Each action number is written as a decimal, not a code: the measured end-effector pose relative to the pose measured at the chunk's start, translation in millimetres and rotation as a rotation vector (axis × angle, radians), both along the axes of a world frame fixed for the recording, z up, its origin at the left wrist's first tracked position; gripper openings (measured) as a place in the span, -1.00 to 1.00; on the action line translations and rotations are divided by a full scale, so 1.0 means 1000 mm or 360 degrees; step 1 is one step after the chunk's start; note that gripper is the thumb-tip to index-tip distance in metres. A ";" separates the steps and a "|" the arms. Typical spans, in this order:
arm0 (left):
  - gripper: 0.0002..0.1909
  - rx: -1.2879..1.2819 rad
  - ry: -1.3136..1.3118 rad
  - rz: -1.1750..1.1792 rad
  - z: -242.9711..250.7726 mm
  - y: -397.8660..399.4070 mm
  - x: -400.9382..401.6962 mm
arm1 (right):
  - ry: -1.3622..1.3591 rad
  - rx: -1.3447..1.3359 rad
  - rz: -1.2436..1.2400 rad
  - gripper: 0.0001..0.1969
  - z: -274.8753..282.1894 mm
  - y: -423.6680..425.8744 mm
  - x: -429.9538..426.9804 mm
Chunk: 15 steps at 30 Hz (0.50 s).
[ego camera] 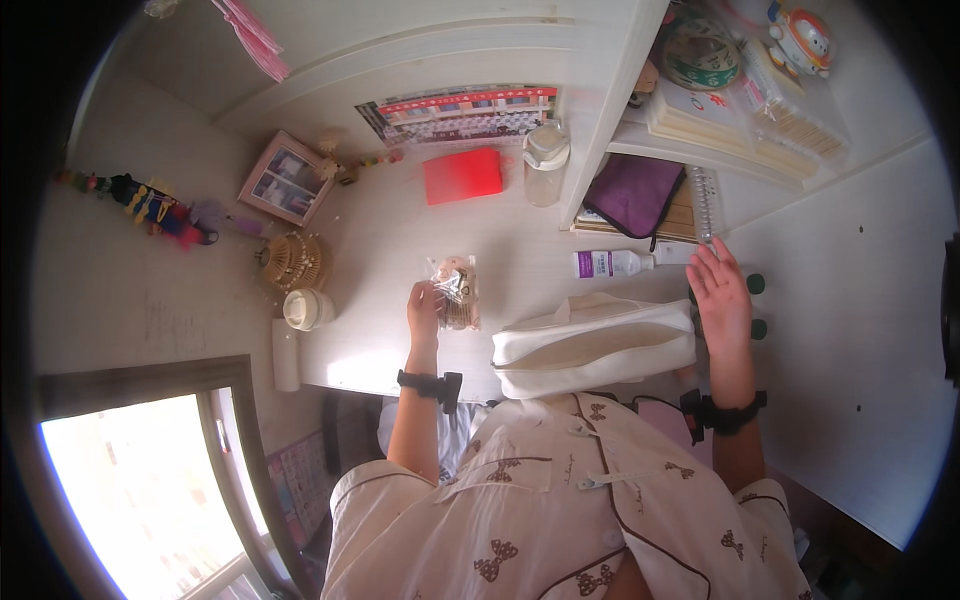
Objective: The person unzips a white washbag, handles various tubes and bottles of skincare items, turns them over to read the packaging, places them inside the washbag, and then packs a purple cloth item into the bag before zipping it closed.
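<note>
At the middle of the desk, my left hand (424,309) has its fingers closed on the left edge of a clear plastic packet (459,292) with something pinkish inside. Whether the packet is lifted off the desktop I cannot tell. To its right, a white fabric pouch (622,366) lies near the front edge, close to my body, with its long zip opening gaping. My right hand (721,300) is just past the pouch's right end, palm showing, fingers apart, holding nothing. It partly hides bottles with green caps (756,283).
Behind the pouch lies a white-and-purple bottle (611,264). A purple zip case (637,191) rests on notebooks in the right cubby. Farther back are a clear drinking bottle (546,169) and a red item (463,176). A lidded cup (307,309) and photo frame (286,178) are left.
</note>
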State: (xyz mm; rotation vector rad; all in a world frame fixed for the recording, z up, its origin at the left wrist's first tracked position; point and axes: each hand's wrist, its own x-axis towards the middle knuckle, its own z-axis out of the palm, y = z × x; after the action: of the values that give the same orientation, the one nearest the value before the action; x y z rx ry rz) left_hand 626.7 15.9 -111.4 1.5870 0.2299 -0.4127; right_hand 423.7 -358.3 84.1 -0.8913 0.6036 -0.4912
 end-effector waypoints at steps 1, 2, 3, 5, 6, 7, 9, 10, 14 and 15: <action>-0.78 -0.0001 -0.0001 -0.0001 0.001 0.000 0.000 | -0.0001 -0.0001 -0.0001 -0.50 -0.002 -0.001 -0.001; -0.79 0.0002 -0.0014 0.0008 0.003 -0.001 -0.001 | 0.0001 0.0032 -0.0034 -0.54 -0.004 -0.001 -0.003; -0.80 0.0001 -0.0029 0.0007 0.004 -0.004 0.000 | 0.0001 0.0061 -0.0077 -0.58 -0.006 -0.003 -0.005; -0.81 -0.0027 -0.0028 -0.0003 0.000 0.001 -0.001 | 0.0019 -0.0003 -0.0060 -0.64 -0.006 0.001 -0.009; -0.82 -0.0053 -0.0022 -0.0006 -0.002 0.001 0.001 | 0.0043 -0.0067 -0.0036 -0.69 -0.005 0.002 -0.010; -0.89 -0.0017 -0.0051 0.0076 -0.002 -0.001 0.001 | 0.0015 -0.0095 -0.0079 -0.69 -0.003 0.003 -0.011; -0.89 0.0141 -0.0228 0.0072 -0.003 -0.003 0.002 | 0.0093 -0.0170 0.0055 -0.75 -0.001 0.005 -0.015; -0.89 0.0185 -0.0330 0.0084 -0.004 -0.002 0.005 | 0.0057 -0.0191 0.0010 -0.75 0.002 0.007 -0.017; -0.85 0.0195 -0.0329 0.0072 0.014 -0.012 0.004 | -0.0039 0.0027 -0.0013 -0.76 0.001 0.005 -0.026; -0.85 0.0168 -0.0311 0.0072 0.015 -0.011 0.005 | -0.0059 0.0033 0.0008 -0.77 0.001 0.005 -0.028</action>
State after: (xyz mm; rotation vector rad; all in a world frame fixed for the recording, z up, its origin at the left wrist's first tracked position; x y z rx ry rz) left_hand 631.4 5.2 -96.5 1.7104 0.1391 -0.2114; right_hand 396.0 -353.0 84.9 -0.8620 0.5718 -0.4950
